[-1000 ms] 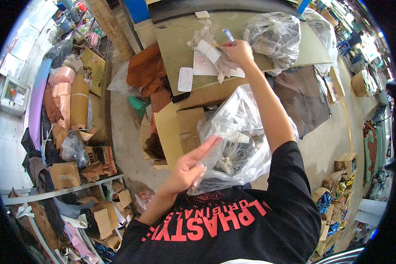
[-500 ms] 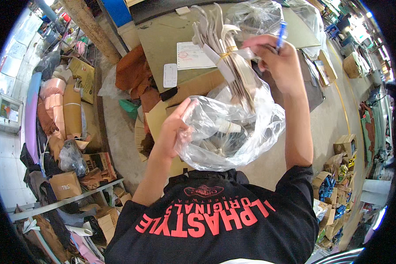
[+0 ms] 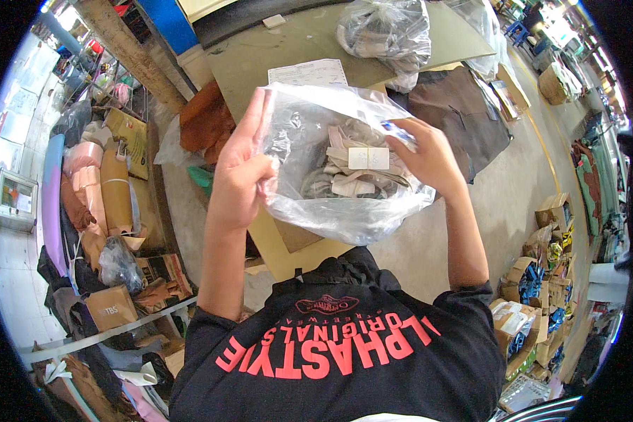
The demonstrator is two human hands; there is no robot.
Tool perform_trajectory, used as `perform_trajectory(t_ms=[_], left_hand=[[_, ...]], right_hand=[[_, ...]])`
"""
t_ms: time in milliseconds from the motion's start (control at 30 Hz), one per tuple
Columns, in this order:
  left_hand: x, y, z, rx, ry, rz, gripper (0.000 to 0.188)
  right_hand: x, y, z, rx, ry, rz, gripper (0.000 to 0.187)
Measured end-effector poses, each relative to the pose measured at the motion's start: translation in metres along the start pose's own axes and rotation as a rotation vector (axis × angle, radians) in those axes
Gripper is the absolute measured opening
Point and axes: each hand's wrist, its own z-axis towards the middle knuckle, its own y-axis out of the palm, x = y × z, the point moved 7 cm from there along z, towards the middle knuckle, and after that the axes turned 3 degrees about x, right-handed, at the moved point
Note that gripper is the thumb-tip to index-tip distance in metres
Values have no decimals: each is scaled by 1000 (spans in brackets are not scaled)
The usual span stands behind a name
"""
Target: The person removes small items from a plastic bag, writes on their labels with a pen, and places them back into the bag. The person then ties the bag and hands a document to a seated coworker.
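Observation:
My left hand (image 3: pixel 243 169) grips the left rim of a clear plastic bag (image 3: pixel 330 214), its thumb pressed against the film. The bag's mouth is spread wide and faces me. A bundle of light grey-beige strips (image 3: pixel 341 141) lies inside, with a white card (image 3: pixel 368 159) banded on top. At the bag's right rim is my right hand (image 3: pixel 429 151), its fingers closed around a blue pen (image 3: pixel 395 129), only part of which shows. Those fingertips touch the rim or reach just inside it; which one I cannot tell.
Ahead is a greenish table (image 3: pixel 295 46) with a paper sheet (image 3: pixel 307 72) and another filled plastic bag (image 3: pixel 383 35). Dark brown leather (image 3: pixel 461 116) lies at right. Rolled materials (image 3: pixel 84 176) stand left; open cardboard boxes (image 3: pixel 524 281) line the right.
The strip bundle, held above the bag by my right hand before, now lies inside it. My right hand has come down to the bag's rim, and my left hand has raised its side.

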Motion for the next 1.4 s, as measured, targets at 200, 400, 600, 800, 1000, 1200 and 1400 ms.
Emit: perform_trajectory(t_ms=[200, 400, 600, 800, 1000, 1200, 1400], left_hand=[[4, -23, -14, 20, 17, 52, 88], [1, -40, -14, 112, 53, 29, 86], [26, -56, 9, 59, 84, -125, 87], [49, -94, -5, 18, 289, 85, 73], [-10, -143, -34, 156, 302, 286, 110], [-115, -104, -15, 129, 310, 194, 133], [-130, -34, 63, 205, 63, 445, 51]], right_hand=[[65, -35, -97, 337, 383, -358, 54], [130, 12, -150, -27, 760, 244, 37], [69, -117, -132, 698, 573, 731, 24], [63, -106, -144, 809, 637, 775, 26], [126, -99, -179, 749, 357, 1103, 66], [152, -29, -164, 529, 228, 764, 103], [86, -19, -52, 314, 83, 500, 32]])
